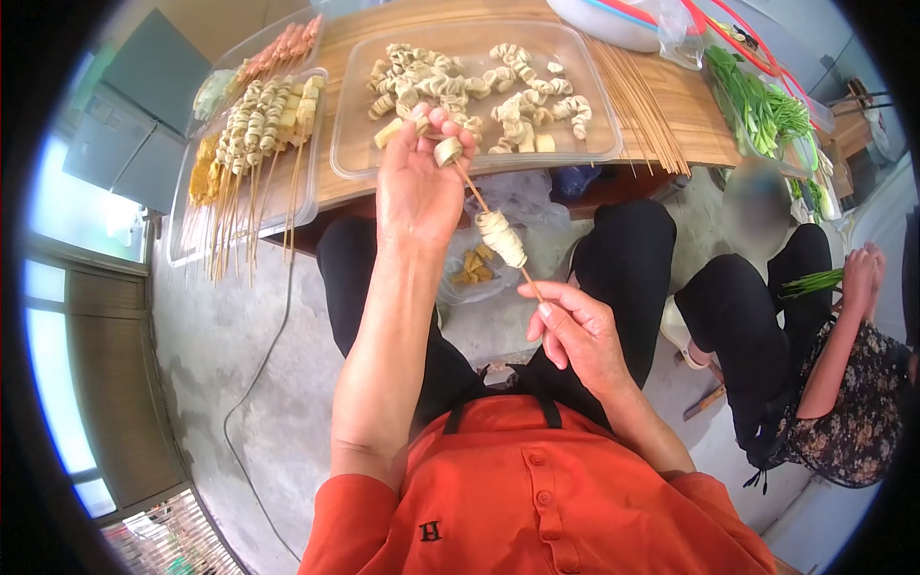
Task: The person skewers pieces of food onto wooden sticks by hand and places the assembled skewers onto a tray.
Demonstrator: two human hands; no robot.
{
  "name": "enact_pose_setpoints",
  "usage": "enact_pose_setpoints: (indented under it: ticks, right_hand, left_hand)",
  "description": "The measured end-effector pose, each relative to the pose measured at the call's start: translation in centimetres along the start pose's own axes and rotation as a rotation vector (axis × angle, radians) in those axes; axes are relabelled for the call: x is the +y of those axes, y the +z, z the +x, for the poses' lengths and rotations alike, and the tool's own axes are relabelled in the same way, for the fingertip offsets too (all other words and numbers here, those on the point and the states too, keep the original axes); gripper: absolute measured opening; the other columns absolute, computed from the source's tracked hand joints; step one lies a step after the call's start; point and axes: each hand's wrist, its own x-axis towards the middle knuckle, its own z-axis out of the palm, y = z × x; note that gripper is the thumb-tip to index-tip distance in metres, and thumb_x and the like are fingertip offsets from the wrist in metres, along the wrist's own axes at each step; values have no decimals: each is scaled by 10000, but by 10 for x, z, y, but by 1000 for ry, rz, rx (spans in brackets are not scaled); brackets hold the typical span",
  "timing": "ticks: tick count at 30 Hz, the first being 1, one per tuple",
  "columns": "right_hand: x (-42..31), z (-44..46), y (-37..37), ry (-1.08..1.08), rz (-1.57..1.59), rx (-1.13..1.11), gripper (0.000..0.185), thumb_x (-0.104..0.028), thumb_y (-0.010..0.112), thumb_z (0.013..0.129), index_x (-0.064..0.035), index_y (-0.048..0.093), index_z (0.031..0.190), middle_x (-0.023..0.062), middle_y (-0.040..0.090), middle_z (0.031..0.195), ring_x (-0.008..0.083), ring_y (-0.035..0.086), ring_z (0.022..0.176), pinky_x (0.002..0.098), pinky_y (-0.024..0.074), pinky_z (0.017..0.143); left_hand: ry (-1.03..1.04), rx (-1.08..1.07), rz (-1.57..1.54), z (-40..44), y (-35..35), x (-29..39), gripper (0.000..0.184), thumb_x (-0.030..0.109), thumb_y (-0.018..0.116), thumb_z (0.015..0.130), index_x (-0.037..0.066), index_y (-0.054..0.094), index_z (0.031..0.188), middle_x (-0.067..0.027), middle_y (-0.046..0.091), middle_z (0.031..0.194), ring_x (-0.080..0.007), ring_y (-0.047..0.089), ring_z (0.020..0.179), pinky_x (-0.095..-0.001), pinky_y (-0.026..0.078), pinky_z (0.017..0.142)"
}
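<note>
My right hand [582,331] pinches the lower end of a thin wooden skewer [471,186]. A pale, coiled tofu roll [501,239] is threaded around the middle of that skewer. At the skewer's upper end, my left hand [422,177] holds a short rolled piece of tofu skin [448,151] in its fingers, right against the tip. Just beyond my left hand lies a clear plastic tray [609,144] with many coiled tofu rolls [417,72] and a few short pieces.
To the left, another clear tray [309,192] holds filled skewers [259,120]. Bare skewers [637,101] lie on the wooden table [695,120] at right, near green vegetables [762,105]. A bag with yellow pieces [472,266] sits below. A co-worker [824,383] sits at right holding greens.
</note>
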Motion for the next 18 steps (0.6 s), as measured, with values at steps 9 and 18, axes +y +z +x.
enact_pose_setpoints:
  ticks: [9, 18]
  right_hand:
    - [0, 0, 1, 17, 25, -11, 281, -113, 481, 1005, 16, 589, 1230, 58, 606, 755, 27, 418, 451, 173, 341, 414]
    - [-2, -1, -1, 85, 138, -37, 284, -113, 472, 1008, 6, 577, 1244, 47, 603, 779, 28, 411, 457, 172, 329, 419]
  left_hand:
    - [35, 13, 44, 1, -4, -3, 201, 134, 477, 983, 12, 491, 1143, -89, 545, 996, -212, 533, 900, -391, 464, 902]
    - [59, 29, 111, -3, 0, -14, 244, 152, 492, 979, 5, 485, 1174, -87, 529, 962, -190, 524, 861, -361, 473, 858]
